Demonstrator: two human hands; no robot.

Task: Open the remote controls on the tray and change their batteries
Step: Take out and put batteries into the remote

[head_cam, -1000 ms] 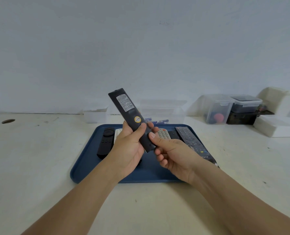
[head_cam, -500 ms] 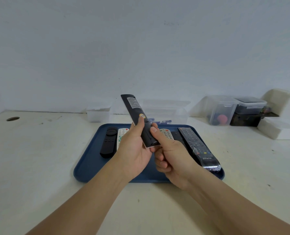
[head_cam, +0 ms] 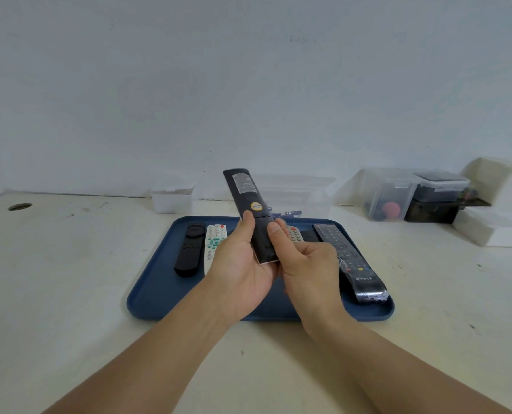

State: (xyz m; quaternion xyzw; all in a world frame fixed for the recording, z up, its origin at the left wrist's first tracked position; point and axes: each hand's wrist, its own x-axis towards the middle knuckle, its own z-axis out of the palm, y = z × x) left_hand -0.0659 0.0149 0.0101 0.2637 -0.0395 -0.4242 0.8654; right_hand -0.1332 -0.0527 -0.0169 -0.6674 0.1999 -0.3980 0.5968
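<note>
Hiding 1 grey remote (head_cam: 294,234), both hands grip the black remote (head_cam: 250,209).

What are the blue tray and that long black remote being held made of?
The blue rounded tray looks like matte moulded plastic: even colour, soft rolled rim, no glare. The long black remote seems hard, slightly glossy plastic, with paper-like stickers on its back.

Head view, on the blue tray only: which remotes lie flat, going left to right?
Black remote → white remote with green buttons → light remote, partly hidden behind the hands → small black remote, mostly hidden → long black wrapped remote.
</note>
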